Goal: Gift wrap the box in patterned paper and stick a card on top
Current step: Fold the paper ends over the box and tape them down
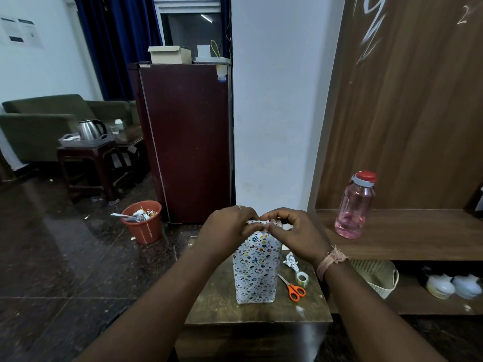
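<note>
Two bare forearms reach in toward a small stone-topped table (209,304). On it the box (257,270) stands upright, wrapped in white patterned paper. The left hand (226,228) and right hand (295,231) meet at the top of the box, fingers curled and pinching the folded paper there. Right of the box lie orange-handled scissors (294,290), a tape roll (302,278) and a crumpled paper scrap (291,261).
</note>
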A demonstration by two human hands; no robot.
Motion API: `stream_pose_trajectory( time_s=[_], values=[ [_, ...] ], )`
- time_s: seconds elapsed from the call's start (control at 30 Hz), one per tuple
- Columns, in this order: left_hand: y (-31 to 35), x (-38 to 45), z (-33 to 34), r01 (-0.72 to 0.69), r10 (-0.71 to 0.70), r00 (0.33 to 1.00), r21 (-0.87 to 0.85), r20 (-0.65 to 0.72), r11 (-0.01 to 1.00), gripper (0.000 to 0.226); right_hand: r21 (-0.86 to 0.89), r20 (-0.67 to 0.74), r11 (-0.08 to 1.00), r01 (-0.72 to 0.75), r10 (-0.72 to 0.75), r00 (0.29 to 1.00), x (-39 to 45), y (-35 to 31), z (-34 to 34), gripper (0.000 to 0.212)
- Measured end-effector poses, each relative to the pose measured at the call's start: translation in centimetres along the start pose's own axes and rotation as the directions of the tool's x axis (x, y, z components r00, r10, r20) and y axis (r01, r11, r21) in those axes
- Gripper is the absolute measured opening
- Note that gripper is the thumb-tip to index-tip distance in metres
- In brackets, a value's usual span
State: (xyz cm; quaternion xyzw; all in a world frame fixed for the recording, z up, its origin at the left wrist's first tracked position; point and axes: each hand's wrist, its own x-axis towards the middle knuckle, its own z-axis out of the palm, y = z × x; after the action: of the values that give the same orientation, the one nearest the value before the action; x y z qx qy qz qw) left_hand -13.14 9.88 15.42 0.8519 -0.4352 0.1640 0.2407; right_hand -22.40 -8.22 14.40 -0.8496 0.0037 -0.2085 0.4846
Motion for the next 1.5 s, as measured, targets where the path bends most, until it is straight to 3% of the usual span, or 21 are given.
stream_pose_trajectory(
  time_s=[0.1,0.17,0.27,0.4,0.53,0.77,0.87,1.1,1.33,1.5],
  values=[
    [-0.6,0.0,0.1,0.118,-0.117,0.993,-0.197,0.019,0.973,0.011,-0.199,0.032,0.975,0.095,-0.091,0.995,0.5,-0.2,-0.2,0.015],
    [-0.8,-0.1,0.3,0.15,-0.14,0.989,-0.278,0.056,0.949,0.015,-0.31,0.045,0.94,0.14,-0.133,0.99,0.7,-0.9,-0.5,0.011],
    [-0.9,0.0,0.3,0.149,-0.132,0.988,-0.294,0.077,0.944,0.018,-0.464,0.131,0.86,0.215,-0.173,0.976,1.0,-2.0,-0.8,0.017],
    [-0.8,0.2,0.2,0.096,-0.089,0.995,-0.242,0.039,0.966,0.013,-0.701,0.256,0.643,0.309,-0.178,0.95,1.7,-2.7,-0.5,0.026],
    [-0.8,-0.3,0.6,0.044,-0.05,0.998,-0.206,-0.024,0.978,0.006,-0.77,0.296,0.537,0.344,-0.176,0.939,1.7,-2.5,-0.5,0.029],
    [0.2,-1.2,1.5,0.051,-0.068,0.991,-0.139,-0.118,0.989,0.004,-0.764,0.228,0.576,0.29,-0.179,0.957,0.2,-1.4,0.5,0.029],
    [0.3,-1.3,1.4,0.028,-0.04,0.994,-0.116,-0.104,0.993,0.006,-0.707,0.225,0.654,0.269,-0.153,0.962,-0.1,-1.5,0.0,0.015],
    [1.0,-1.9,0.4,0.05,-0.053,0.998,-0.072,-0.037,0.996,0.028,-0.706,0.21,0.676,0.211,-0.084,0.974,0.1,-2.0,0.5,0.005],
    [1.6,-2.9,1.4,0.074,-0.083,0.991,-0.085,-0.108,0.994,0.029,-0.657,0.193,0.727,0.202,-0.097,0.976,-1.1,-2.1,0.2,0.006],
    [1.5,-4.2,2.0,0.013,-0.03,0.988,-0.11,-0.154,0.994,0.017,-0.611,0.224,0.765,0.206,-0.084,0.971,-1.9,-0.6,0.3,0.023]
  ],
)
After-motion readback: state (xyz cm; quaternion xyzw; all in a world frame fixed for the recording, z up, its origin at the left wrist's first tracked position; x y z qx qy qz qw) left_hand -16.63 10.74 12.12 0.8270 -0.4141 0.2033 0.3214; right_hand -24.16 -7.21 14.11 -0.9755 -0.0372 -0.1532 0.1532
